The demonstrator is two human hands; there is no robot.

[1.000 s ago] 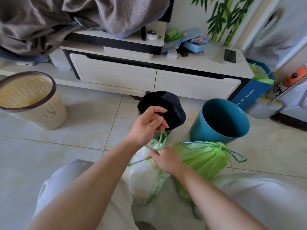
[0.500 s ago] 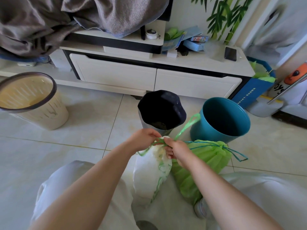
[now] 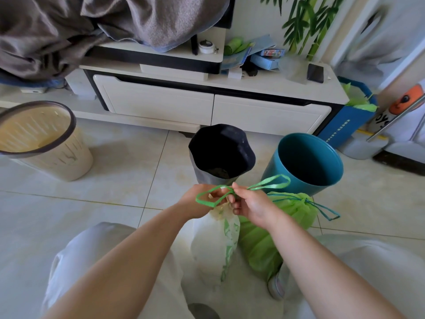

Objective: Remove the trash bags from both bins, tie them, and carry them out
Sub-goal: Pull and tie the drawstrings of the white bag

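Since half a second ago, both hands have drawn the green drawstring (image 3: pixel 268 185) into two loops. Left hand (image 3: pixel 197 200) and right hand (image 3: pixel 253 204) each close their grip on it above the white trash bag (image 3: pixel 215 245) on the floor, just left of the tied green bag (image 3: pixel 285 217), near the teal bin (image 3: pixel 305 162).

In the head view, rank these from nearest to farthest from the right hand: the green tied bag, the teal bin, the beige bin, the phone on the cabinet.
From the right hand:
1. Green tied bag, just to its right, on the floor.
2. Teal bin, behind the bag, to the right.
3. Phone, up on the cabinet top, far right.
4. Beige bin, far left on the floor.
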